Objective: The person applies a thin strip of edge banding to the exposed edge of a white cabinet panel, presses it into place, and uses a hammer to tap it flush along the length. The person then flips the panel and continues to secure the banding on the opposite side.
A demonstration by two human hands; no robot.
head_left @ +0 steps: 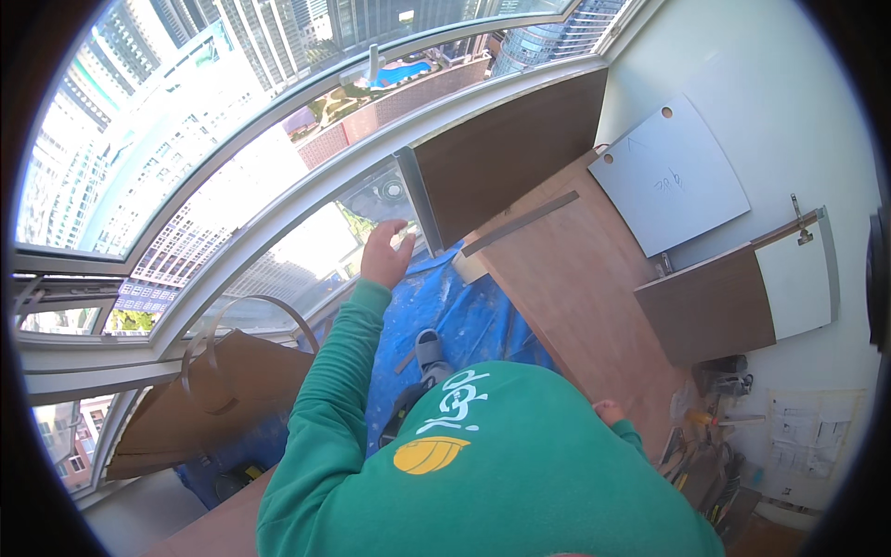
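Observation:
My left hand (383, 254) is raised in front of the window, its thumb and fingers apart and nothing in its grasp. Just to its right stands a dark brown panel (510, 153), leaning by the window sill; the hand looks apart from it. My right hand (609, 411) shows only in part past the green sweatshirt, close to the edge of a long reddish-brown board (566, 278). How its fingers are set I cannot make out. Across the far end of that board lies a narrow brown strip (522, 223).
Blue sheeting (445, 302) covers the floor round my slippered foot. A white panel (670, 178) and a brown-and-white panel (710, 311) lean on the right wall. Tools (715, 464) crowd the lower right. Cardboard (223, 381) with a looped strip (190, 357) stands left.

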